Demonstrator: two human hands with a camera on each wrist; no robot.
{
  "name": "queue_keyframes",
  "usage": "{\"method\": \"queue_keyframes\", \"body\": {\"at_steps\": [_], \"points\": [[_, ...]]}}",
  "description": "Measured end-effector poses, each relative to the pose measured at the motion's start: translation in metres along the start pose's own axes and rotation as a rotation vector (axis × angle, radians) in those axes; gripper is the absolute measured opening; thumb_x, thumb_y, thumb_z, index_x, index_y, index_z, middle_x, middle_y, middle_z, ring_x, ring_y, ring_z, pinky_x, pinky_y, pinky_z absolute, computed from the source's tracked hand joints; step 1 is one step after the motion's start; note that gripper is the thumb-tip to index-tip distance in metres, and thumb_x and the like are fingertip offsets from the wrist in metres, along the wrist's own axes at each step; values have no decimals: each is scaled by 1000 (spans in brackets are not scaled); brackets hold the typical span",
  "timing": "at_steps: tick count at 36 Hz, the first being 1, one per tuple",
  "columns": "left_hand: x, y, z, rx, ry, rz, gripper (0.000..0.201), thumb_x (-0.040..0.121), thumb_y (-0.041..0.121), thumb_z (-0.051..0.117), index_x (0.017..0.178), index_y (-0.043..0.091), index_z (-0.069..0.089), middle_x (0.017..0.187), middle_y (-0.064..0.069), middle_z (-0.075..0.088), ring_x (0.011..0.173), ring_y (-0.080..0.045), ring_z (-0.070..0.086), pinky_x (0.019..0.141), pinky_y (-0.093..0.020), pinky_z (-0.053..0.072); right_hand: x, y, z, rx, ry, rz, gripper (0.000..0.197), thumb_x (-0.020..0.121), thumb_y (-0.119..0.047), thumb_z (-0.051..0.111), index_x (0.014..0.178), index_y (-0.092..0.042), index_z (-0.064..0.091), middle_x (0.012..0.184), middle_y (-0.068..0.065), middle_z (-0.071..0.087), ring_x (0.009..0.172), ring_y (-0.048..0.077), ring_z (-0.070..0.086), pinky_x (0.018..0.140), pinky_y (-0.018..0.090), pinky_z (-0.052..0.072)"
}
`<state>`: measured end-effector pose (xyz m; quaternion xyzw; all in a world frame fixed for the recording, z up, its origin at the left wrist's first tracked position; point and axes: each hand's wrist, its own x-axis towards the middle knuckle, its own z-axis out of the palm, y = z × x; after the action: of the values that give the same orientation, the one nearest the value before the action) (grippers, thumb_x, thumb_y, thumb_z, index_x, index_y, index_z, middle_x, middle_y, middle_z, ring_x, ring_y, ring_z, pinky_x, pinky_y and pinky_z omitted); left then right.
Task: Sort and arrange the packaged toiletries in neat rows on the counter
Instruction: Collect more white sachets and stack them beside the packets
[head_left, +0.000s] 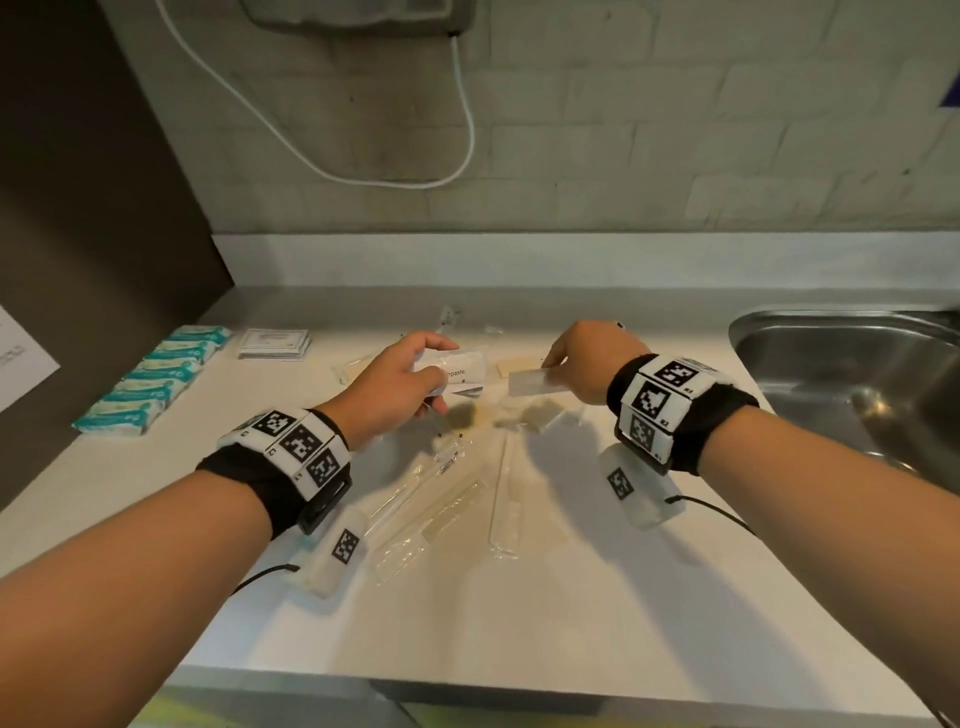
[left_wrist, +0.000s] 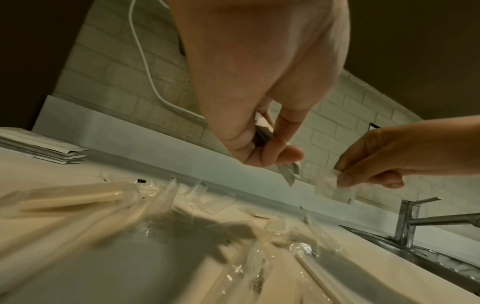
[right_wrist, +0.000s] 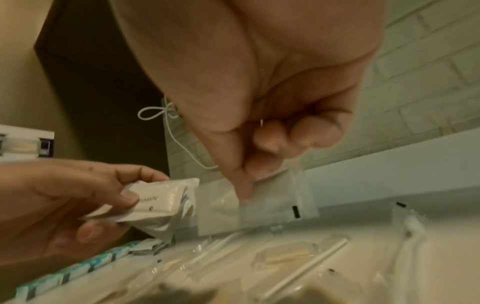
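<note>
My left hand (head_left: 415, 379) hovers above the middle of the white counter (head_left: 519, 613) and grips a small stack of white toothpaste packets (head_left: 460, 373), also in the right wrist view as toothpaste packets (right_wrist: 161, 202). To its right my right hand (head_left: 582, 364) pinches one clear plastic sachet (head_left: 532, 383) between thumb and fingers; the sachet (right_wrist: 259, 203) hangs below the fingertips. Loose clear-wrapped toiletries (head_left: 441, 499) lie scattered on the counter under both hands, among them long wrapped sticks and small sachets.
A row of teal-and-white packets (head_left: 156, 379) runs along the counter's left side. A stack of white paper sachets (head_left: 275, 343) sits behind it. A steel sink (head_left: 857, 374) with a tap (left_wrist: 415, 222) is at the right. A white cable (head_left: 457, 130) hangs on the brick wall.
</note>
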<state>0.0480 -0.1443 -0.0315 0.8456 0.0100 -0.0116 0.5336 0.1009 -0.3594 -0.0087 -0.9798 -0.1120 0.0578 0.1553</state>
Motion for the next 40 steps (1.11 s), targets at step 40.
{"method": "queue_keyframes", "body": {"at_steps": [40], "points": [[-19, -41, -84, -178, -12, -104, 39, 93, -3, 32, 113, 18, 58, 103, -15, 69, 59, -12, 61, 53, -23, 45, 32, -123, 34, 614, -146, -403, 51, 80, 5, 64, 123, -19, 48, 96, 0, 54, 92, 31, 65, 77, 45, 59]]}}
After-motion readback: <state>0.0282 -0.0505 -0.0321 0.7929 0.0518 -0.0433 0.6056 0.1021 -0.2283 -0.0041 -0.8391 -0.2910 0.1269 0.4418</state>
